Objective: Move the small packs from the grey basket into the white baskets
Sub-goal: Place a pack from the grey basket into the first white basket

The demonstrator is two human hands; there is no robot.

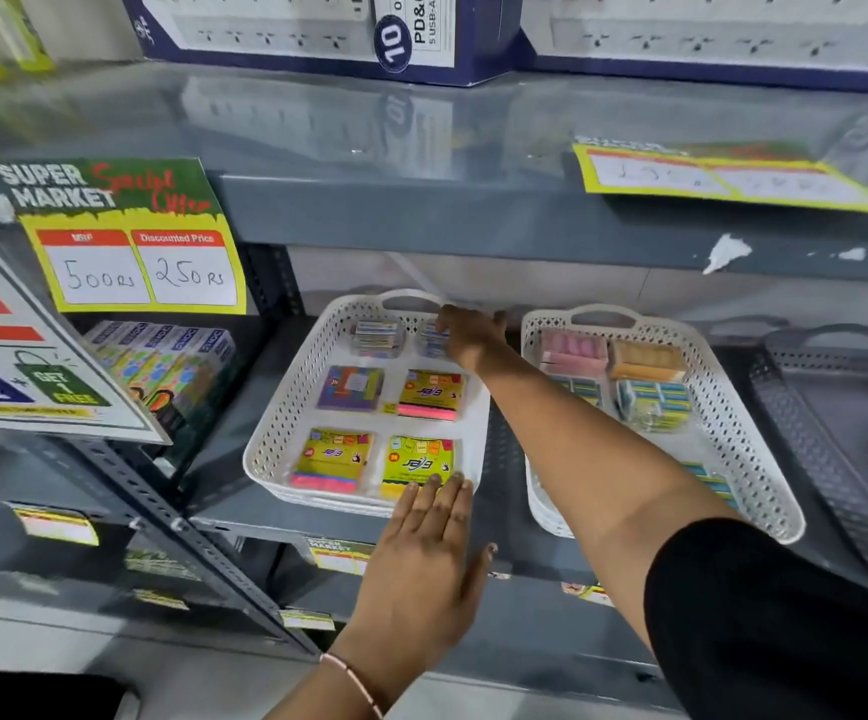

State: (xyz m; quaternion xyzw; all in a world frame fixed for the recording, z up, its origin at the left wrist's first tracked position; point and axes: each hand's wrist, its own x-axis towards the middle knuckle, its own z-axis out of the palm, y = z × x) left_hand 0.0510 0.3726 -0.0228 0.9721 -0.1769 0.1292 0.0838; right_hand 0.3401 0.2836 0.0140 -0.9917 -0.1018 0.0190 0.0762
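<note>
- Packs near the front: left hand (pixel 429 558) lies flat, fingers spread, on the near rim of the left white basket (pixel 286 418), holding nothing.
- Farther back, right hand (pixel 468 335) reaches to the far row, fingers curled on a clear small pack (pixel 431 339) lying just left of them.
- Grey basket (pixel 837 433) sits far right, nearly bare.

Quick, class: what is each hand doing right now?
Left hand: open, flat, fingertips on the left white perforated plastic basket front rim.
Right hand: on a small clear pack at the back; grip cannot be told.
</note>
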